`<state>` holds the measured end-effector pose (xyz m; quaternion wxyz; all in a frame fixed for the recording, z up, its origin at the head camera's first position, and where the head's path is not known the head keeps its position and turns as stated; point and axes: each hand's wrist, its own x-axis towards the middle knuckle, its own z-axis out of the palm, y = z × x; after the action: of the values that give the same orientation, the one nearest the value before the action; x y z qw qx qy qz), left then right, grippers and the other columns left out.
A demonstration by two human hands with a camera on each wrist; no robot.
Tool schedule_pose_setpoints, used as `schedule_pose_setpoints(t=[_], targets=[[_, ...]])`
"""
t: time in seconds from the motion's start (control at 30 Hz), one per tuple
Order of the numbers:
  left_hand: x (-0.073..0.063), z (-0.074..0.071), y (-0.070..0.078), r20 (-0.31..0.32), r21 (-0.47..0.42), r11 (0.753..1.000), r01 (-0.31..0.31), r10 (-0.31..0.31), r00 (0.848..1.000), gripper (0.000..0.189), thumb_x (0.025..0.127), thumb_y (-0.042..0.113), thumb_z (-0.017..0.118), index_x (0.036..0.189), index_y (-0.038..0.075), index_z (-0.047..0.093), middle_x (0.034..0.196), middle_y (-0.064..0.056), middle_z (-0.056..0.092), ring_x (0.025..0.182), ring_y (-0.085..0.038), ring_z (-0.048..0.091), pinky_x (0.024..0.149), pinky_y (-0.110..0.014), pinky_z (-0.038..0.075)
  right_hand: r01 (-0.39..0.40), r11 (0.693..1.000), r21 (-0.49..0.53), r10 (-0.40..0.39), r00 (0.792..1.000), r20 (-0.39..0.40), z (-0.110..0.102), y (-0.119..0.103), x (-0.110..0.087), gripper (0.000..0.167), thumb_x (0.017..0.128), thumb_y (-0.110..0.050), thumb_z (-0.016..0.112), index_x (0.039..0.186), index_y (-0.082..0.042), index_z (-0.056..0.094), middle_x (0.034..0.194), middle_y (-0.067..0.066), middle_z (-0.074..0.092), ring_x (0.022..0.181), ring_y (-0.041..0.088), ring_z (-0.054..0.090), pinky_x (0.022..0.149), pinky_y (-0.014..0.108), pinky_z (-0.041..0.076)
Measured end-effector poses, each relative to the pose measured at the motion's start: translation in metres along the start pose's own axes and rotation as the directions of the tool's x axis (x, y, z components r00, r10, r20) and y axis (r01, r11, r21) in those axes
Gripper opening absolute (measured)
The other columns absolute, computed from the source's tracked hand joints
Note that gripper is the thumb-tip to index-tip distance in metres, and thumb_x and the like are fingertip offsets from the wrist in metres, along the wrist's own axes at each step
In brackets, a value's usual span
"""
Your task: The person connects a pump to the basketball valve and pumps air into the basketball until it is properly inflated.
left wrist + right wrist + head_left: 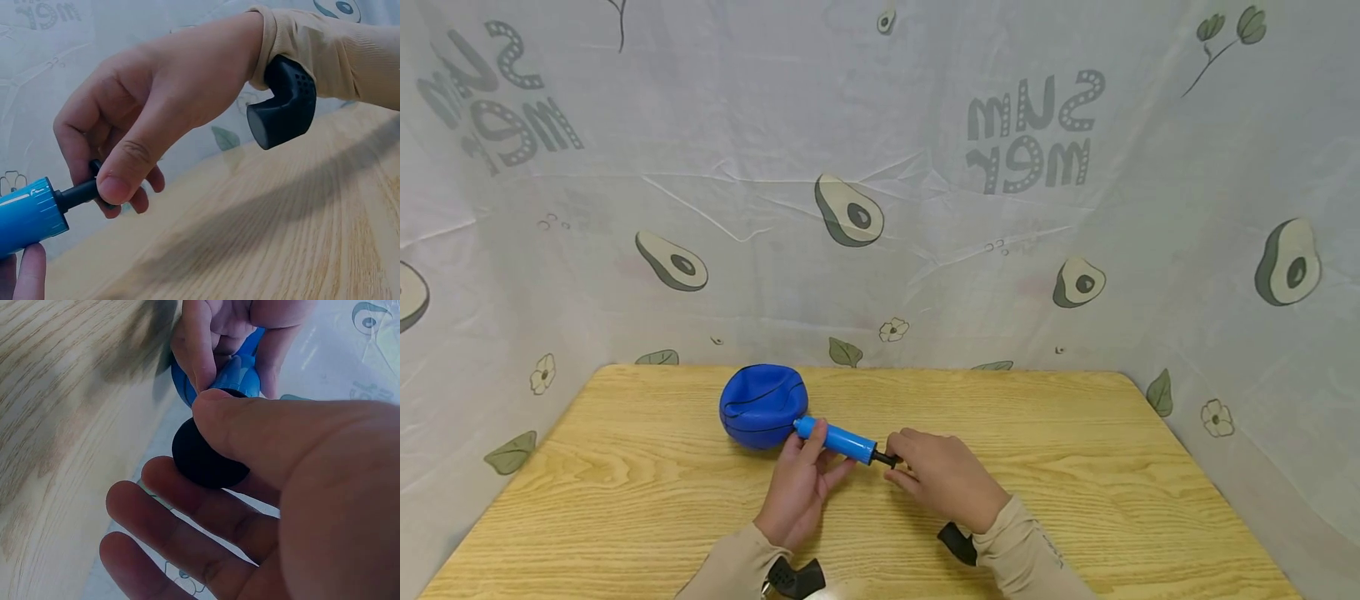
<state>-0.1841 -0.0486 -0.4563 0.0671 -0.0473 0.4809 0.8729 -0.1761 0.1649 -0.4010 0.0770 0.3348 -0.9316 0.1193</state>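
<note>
A dented blue ball with black lines sits on the table, left of centre. One end of a light blue hand pump meets the ball's right side; whether a needle is in the ball is hidden. My left hand grips the pump's barrel near the ball, thumb on top. With thumb and fingers, my right hand pinches the pump's black handle. A short length of black rod shows between barrel and handle in the left wrist view.
The wooden table spreads around both hands. A pale cloth printed with avocados hangs behind it and at the sides. Each wrist wears a black camera mount.
</note>
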Motion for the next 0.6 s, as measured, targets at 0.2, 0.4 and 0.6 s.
schedule_pose_setpoints(t=[0.2,0.4,0.6], targets=[[0.0020,-0.0010,0.0006,0.005,-0.011,1.000,-0.001,0.001,1.000,0.046,0.111,0.039,0.048,0.137,0.003,0.033,0.117,-0.006,0.052,0.108,-0.014,0.063,0.100,-0.042,0.058,-0.003,1.000,0.011,0.003,1.000,0.011,-0.0021,-0.0018,-0.0005,0.019,0.097,-0.028,0.075,0.095,-0.017,0.060,0.084,-0.008,0.060,0.063,-0.001,0.047,0.052,0.017,0.042],[0.0023,-0.0008,0.0017,0.008,-0.008,1.000,-0.009,0.009,1.000,0.049,0.111,0.040,0.047,0.138,0.003,0.033,0.115,-0.005,0.051,0.106,-0.014,0.063,0.099,-0.042,0.058,-0.008,1.000,0.026,0.008,1.000,0.015,-0.0037,-0.0039,-0.0010,0.018,0.098,-0.027,0.074,0.098,-0.017,0.060,0.086,-0.006,0.061,0.063,0.000,0.049,0.053,0.018,0.043],[0.0018,0.0001,0.0028,0.003,-0.021,1.000,-0.006,0.006,1.000,0.044,0.112,0.038,0.045,0.137,0.004,0.033,0.115,-0.005,0.051,0.107,-0.014,0.062,0.099,-0.042,0.058,-0.020,0.999,0.037,0.019,0.999,0.026,-0.0041,-0.0024,-0.0008,0.017,0.099,-0.026,0.074,0.099,-0.016,0.061,0.090,-0.003,0.065,0.067,0.001,0.054,0.055,0.020,0.047]])
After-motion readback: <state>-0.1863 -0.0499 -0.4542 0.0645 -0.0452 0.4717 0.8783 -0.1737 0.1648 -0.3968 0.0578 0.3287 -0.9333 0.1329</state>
